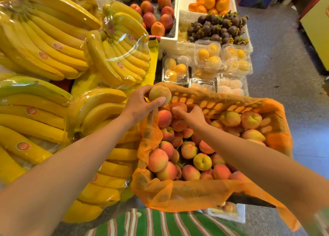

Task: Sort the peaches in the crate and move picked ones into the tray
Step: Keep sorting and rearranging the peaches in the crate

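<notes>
The left hand held a pale, greenish-pink peach, thumb and fingers curled round it, lifted just above the far left corner of the crate. Just right of it and lower, the right hand reached into that same corner with its fingers curled over a redder peach that sat on the heap of peaches; whether it had come free of its neighbours could not be told. The rest of the heap lay nearer the body than both hands and off to the right hand's right, inside an orange mesh liner that draped over the crate's rim. The likeliest tray, a white foam tray already carrying red-orange fruit, lay well beyond the left hand, straight ahead and a little right, so the left hand was the nearer one and the one with fruit ready to go. The peach was nearly round, so no axis needed minding. Wrapped bananas crowded close on the left hand's left and clear boxes stood just beyond it to the right, leaving a narrow lane between; a lift-and-carry over them looked safer than a low reach.
</notes>
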`<state>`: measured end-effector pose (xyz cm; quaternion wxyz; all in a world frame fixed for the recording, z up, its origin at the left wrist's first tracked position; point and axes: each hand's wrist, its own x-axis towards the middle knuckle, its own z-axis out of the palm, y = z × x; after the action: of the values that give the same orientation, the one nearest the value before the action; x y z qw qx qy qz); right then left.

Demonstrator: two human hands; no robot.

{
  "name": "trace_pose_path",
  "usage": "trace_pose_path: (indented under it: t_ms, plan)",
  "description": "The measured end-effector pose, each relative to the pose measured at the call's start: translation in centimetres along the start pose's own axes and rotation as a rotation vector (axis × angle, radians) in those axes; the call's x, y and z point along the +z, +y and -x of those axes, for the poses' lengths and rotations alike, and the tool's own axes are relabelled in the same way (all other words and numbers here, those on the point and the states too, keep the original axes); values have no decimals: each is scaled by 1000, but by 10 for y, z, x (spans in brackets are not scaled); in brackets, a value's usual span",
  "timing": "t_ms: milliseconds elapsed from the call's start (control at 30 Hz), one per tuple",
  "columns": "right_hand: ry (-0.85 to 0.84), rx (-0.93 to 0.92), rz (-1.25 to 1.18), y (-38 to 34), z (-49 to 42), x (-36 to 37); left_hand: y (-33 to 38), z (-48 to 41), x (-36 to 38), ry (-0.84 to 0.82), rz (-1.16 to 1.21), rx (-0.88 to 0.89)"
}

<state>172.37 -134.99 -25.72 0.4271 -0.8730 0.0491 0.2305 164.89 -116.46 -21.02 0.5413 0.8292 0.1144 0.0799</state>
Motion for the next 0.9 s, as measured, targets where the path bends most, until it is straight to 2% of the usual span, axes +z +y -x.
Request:
trace_pose_path:
  t_ms: [133,267,367,467,700,900]
  plan:
    - [-261,53,-243,2,4,-28,9,-4,7,-34,89,17]
    - [-531,188,-480,6,15,-70,31,-7,21,-205,416,-115]
    - [-606,216,-528,14,23,-95,51,-1,38,-274,628,-319]
    - [-631,170,-561,27,33,-116,62,4,56,-386,688,-419]
    - [-513,28,-314,53,66,-189,85,7,98,-676,366,-311]
    - [-490,-71,269,67,104,-248,102,20,145,-943,-163,-185]
